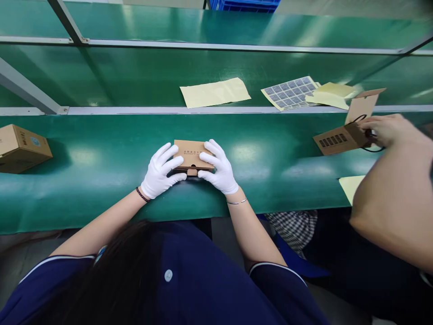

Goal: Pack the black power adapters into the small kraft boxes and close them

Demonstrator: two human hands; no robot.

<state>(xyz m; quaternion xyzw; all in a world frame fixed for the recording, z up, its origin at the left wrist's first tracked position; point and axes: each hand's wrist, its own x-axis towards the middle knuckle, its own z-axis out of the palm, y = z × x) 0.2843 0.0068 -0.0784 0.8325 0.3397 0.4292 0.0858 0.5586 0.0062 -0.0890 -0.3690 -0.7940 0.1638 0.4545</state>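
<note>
A small brown cardboard box [192, 151] with dark print on its lid sits on the green work surface in front of me. Its front tuck flap [192, 172] sticks out over a dark gap below the lid. In a white glove, my left hand [160, 170] grips the box's left side, fingers on the lid and thumb at the front edge. My right hand [219, 169], gloved too, holds the right side the same way, its thumb near the flap. What lies inside the box is hidden.
At the left stands a taller cardboard box [27, 149]. A co-worker's hand [385, 128] at the right handles an opened cardboard box [338, 139] with a black cable. Behind lie a pale paper sheet [216, 92] and a label sheet [291, 92]. A metal frame post [27, 85] rises at the left.
</note>
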